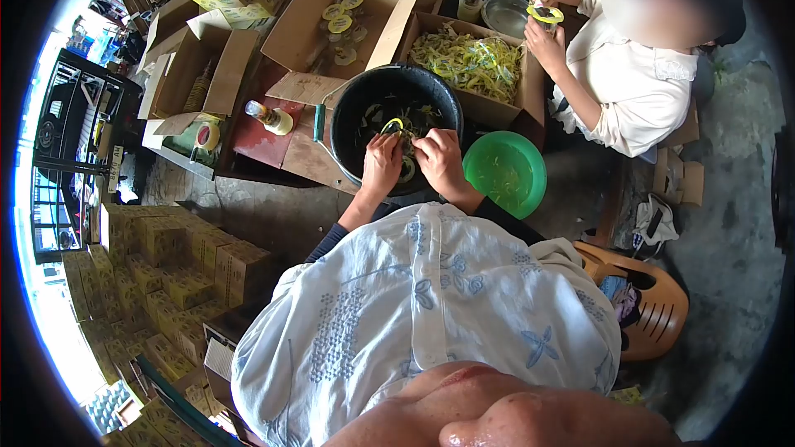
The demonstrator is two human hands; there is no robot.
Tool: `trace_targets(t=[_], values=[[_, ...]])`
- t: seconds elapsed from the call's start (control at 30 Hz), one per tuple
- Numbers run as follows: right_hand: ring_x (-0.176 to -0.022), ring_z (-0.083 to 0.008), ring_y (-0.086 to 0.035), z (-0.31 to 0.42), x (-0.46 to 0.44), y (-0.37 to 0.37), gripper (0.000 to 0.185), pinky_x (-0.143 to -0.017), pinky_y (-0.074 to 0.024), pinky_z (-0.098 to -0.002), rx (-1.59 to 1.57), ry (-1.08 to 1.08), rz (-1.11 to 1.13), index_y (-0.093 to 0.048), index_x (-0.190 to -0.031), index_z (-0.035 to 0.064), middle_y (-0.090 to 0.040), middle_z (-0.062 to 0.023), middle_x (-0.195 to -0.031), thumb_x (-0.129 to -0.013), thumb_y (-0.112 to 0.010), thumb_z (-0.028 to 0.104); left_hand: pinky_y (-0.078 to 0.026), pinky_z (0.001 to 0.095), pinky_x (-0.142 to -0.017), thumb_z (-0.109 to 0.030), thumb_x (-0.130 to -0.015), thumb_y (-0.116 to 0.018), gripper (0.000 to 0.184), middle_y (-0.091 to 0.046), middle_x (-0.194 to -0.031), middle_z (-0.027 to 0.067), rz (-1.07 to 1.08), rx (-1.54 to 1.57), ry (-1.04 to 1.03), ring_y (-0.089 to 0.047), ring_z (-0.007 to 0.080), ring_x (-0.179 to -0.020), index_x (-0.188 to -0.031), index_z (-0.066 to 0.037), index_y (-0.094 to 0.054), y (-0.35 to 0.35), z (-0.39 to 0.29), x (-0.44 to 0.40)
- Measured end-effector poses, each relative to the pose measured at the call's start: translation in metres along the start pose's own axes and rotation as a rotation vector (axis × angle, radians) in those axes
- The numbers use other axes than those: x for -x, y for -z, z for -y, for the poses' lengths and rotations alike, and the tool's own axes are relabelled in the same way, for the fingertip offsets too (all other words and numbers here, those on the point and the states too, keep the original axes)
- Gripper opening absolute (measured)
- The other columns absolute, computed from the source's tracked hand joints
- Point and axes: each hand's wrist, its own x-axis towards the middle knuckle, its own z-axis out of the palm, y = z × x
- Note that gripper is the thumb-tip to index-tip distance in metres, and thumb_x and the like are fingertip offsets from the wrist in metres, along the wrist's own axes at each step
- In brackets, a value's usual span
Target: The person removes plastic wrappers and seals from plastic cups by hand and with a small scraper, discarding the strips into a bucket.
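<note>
Over the large black bucket [338, 128], a plastic cup with a yellow rim [396, 124] is between my two hands. My left hand [381, 163] has its fingers closed around the cup's near left side. Closed in a pinch at the cup's right edge is my right hand [440, 161]; my fingers partly hide the cup. Yellowish strips and clear round pieces lie inside the bucket below. Touching its right side stands a green basin [530, 172] with liquid and a few strips.
Behind the bucket, a carton holds tangled yellow-green strips [468, 62]. Another open carton [302, 12] contains yellow-lidded cups. A bottle [269, 117] lies on the table to the left. Across at right, a co-worker [633, 91] holds a yellow-rimmed cup. Stacked boxes [178, 257] stand at left.
</note>
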Motion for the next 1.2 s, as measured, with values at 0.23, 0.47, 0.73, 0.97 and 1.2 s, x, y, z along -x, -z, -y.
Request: trace_targets(t=[0.23,0.47,0.73,0.97,1.2], values=[[-0.074,-0.0233,-0.059,0.0,-0.002,0.02,0.016,-0.076,-0.0441,-0.0379,-0.083,-0.135,-0.041,-0.065,-0.082,0.009,-0.055,-0.0026,-0.073,-0.072,-0.075,0.002,-0.049,0.0424,-0.084,-0.002,-0.086,-0.063,0.013,-0.068,-0.09,0.0176,-0.051,-0.111,-0.066,-0.064,0.0353,-0.085,-0.097,0.003,-0.068,-0.004,-0.007,0.003],[-0.076,-0.0215,-0.059,-0.012,0.002,0.017,0.016,-0.079,-0.0427,-0.038,0.05,-0.05,-0.057,-0.066,-0.085,0.0093,-0.054,-0.0019,-0.075,-0.073,-0.075,0.004,-0.048,0.0449,-0.097,0.0,-0.086,-0.062,0.017,-0.069,-0.093,0.0173,0.007,0.01,-0.085,-0.066,0.0342,-0.089,-0.102,0.004,-0.068,-0.004,-0.005,0.001],[-0.081,-0.0226,-0.059,-0.009,0.0,0.014,0.017,-0.083,-0.042,-0.0391,0.129,-0.001,0.014,-0.067,-0.09,0.0072,-0.056,-0.0036,-0.081,-0.074,-0.073,0.005,-0.048,0.0459,-0.099,0.006,-0.085,-0.062,0.022,-0.068,-0.092,0.0184,0.071,0.135,-0.035,-0.067,0.0364,-0.087,-0.106,0.004,-0.067,0.001,-0.005,-0.001],[-0.078,-0.0235,-0.059,-0.016,-0.007,0.005,0.014,-0.08,-0.0427,-0.0396,0.084,-0.081,-0.039,-0.067,-0.089,0.0065,-0.055,-0.0049,-0.079,-0.076,-0.072,0.004,-0.039,0.0528,-0.108,0.009,-0.08,-0.059,0.029,-0.067,-0.096,0.0181,0.142,0.125,-0.118,-0.065,0.0364,-0.095,-0.107,0.001,-0.067,-0.002,-0.004,0.006],[-0.075,-0.0239,-0.059,-0.013,-0.005,0.012,0.016,-0.077,-0.0428,-0.0388,0.009,-0.097,-0.106,-0.066,-0.085,0.0081,-0.055,-0.0035,-0.076,-0.072,-0.074,0.002,-0.051,0.0385,-0.075,0.012,-0.079,-0.058,0.028,-0.066,-0.095,0.0186,0.073,0.159,-0.032,-0.063,0.0352,-0.085,-0.104,0.004,-0.066,0.0,-0.007,0.0]])
